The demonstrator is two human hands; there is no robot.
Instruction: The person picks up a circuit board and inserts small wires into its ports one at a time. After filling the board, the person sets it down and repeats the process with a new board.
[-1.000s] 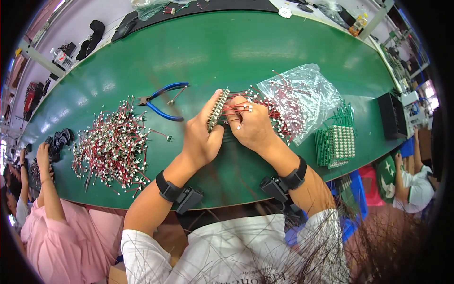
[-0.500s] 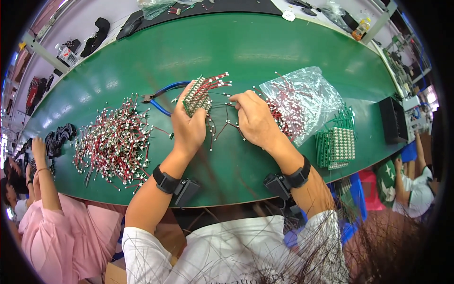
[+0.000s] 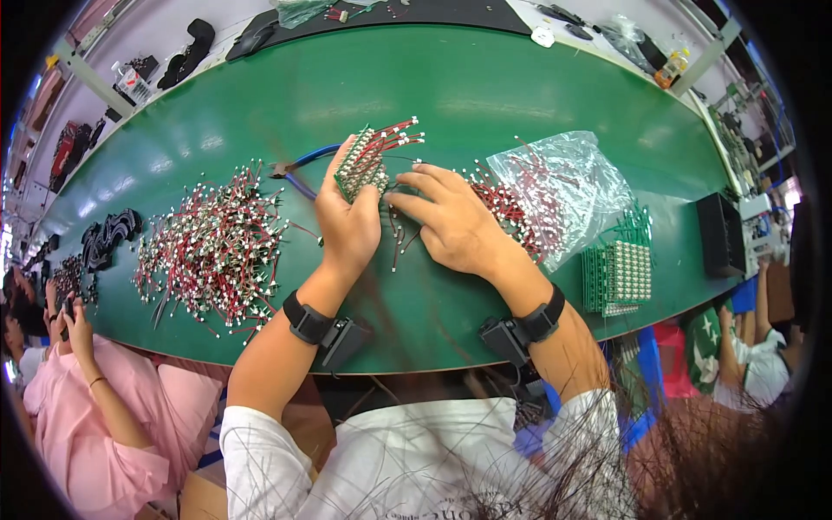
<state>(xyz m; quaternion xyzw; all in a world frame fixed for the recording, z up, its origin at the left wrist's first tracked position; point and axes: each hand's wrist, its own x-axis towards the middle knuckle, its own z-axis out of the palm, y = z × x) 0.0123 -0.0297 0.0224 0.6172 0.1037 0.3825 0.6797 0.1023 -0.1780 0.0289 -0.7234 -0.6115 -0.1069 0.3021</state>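
Head view. The left hand [image 3: 347,221] is closed around a small green circuit board [image 3: 361,163], thumb on the near face and fingers wrapped behind it. The board is tilted, raised above the green table [image 3: 485,95], at table centre. Red wires with white connectors [image 3: 400,134] project from the board's far right edge.

The right hand [image 3: 446,221] lies palm down just right of the left hand, fingers extended and spread, pointing left toward the board. Its fingertips [image 3: 400,201] are just beside the board's near right corner; actual contact cannot be confirmed. It grips nothing that shows. Loose red wire pieces [image 3: 397,243] lie on the table below the fingers.

Blue-handled pliers [image 3: 303,165] lie on the table just left of the board, partly hidden by the left hand. A large heap of red wire leads with white ends [image 3: 217,247] lies left of the left hand. A clear plastic bag [image 3: 563,191] holding more red leads lies right of the right hand, touching its far side. A stack of green circuit boards [image 3: 617,276] sits near the right table edge, with a black box [image 3: 719,234] further right.

Each wrist carries a black band with a small black unit [image 3: 334,334].

A person in a pink garment [image 3: 104,425] sits at the near left.
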